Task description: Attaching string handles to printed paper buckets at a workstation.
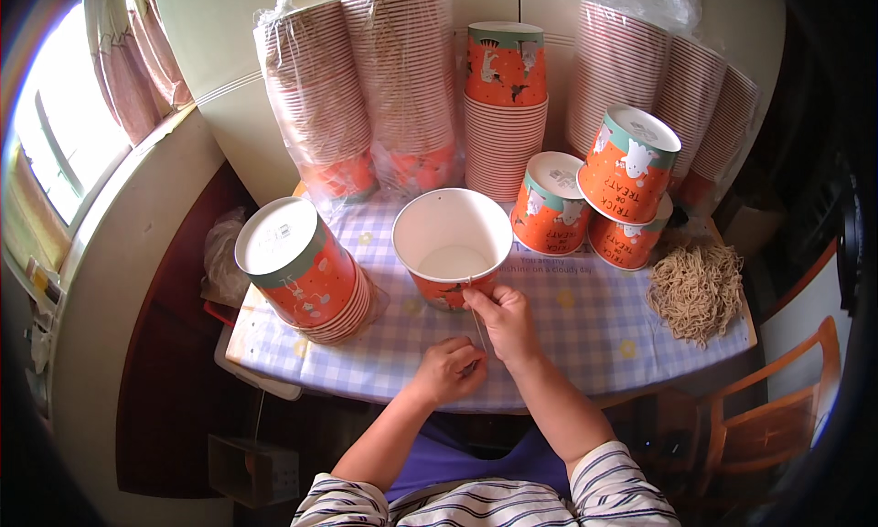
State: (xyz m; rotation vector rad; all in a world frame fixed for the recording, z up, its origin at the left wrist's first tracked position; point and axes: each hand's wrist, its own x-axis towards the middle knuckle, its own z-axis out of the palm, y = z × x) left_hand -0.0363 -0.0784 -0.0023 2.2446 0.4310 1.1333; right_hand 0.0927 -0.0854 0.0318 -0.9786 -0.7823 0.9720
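An orange paper bucket (439, 297) with a white inside stands upright at the middle of the table, its mouth facing up. A small dark hole shows near its far rim. My right hand (505, 326) is at the near rim, thumb and fingers pinched on a thin tan string (479, 326) that runs down from there. Lower and to the left, my left hand (448, 372) is closed in front of the bucket, near the lower end of the string. What its curled fingers hold is hidden.
Upside-down buckets form a stack (311, 285) at left and a small pile (631, 175) at right. A bundle of tan strings (697, 292) lies at the right edge. Tall nested stacks, several in plastic bags (402, 79), line the back. A wooden chair (777, 399) stands at lower right.
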